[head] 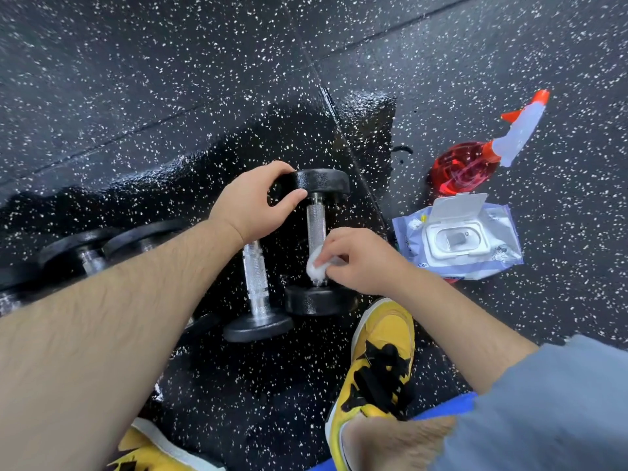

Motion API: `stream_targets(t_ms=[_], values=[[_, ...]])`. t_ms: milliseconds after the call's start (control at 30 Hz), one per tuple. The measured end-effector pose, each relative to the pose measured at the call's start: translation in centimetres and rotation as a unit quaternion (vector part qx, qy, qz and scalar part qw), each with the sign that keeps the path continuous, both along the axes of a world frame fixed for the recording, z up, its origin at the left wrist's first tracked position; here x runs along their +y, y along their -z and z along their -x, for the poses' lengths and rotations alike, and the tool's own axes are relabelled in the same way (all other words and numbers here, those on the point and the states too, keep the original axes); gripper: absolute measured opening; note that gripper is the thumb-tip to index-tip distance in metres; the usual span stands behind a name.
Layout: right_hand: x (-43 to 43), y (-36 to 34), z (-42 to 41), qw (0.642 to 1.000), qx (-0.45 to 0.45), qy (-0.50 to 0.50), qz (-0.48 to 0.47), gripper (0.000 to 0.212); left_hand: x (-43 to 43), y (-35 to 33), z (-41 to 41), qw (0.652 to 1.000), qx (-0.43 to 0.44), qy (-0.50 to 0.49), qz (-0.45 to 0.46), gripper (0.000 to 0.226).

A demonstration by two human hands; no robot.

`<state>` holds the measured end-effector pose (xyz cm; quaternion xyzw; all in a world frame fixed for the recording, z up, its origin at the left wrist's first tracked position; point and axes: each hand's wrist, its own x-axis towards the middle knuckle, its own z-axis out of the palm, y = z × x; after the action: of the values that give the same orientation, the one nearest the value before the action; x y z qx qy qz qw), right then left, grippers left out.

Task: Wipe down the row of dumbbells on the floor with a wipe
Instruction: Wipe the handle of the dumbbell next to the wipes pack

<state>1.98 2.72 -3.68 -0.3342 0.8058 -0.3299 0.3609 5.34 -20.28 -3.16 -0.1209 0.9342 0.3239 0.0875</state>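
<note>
The fingers (336,246) of your right hand (360,266) are pinched round a balled-up wipe (314,269), pressing it on the near end of the knurled handle of the end dumbbell (316,222), just above the near head. The fingers (275,169) of your left hand (251,209) are curled over the rim of the far head, holding it steady. First worry: with the wipe wadded that small, only a little of it touches the metal, so I reckon you'll miss the underside of the handle, and the knurling could shred it and leave fluff. Second: those heads are round, so if the left hand eases off while you scrub, the thing could roll into the next dumbbell (255,273) lying just beside it, or back toward your yellow shoe (384,351), which sits close to the near head. The dark glossy patch (367,107) on the floor (136,62) looks wet to me and runs under the dumbbells, so your footing could slip when you shuffle along. The rest of the row (81,249) is partly hidden behind your left forearm, so it's easy to skip one. Off to the right, the wipe pack (503,239) has its lid flipped open and may dry out, and I can't tell if the red spray bottle (465,168) is standing or tipped; tipped, it might leak.
</note>
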Motion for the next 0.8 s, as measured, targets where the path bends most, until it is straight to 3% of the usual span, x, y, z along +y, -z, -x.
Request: stream_targets(t_ms=[133, 333, 533, 800], values=[[0.0, -0.3, 0.9, 0.996, 0.025, 0.076, 0.039, 0.021, 0.1, 0.1, 0.1, 1.0, 0.0, -0.004, 0.002, 0.035], [-0.9, -2.5, 0.1, 0.983, -0.024, -0.121, -0.136, 0.027, 0.1, 0.1, 0.1, 1.0, -0.004, -0.004, -0.005, 0.034], [-3.0, -3.8, -0.2, 0.965, -0.041, -0.174, -0.189, 0.031, 0.0, 0.1, 0.0, 1.0, -0.003, -0.005, -0.004, 0.034], [-1.5, -3.2, 0.5, 0.962, -0.044, -0.103, -0.251, 0.025, 0.1, -0.2, 0.1, 1.0, -0.012, -0.007, -0.003, 0.031]])
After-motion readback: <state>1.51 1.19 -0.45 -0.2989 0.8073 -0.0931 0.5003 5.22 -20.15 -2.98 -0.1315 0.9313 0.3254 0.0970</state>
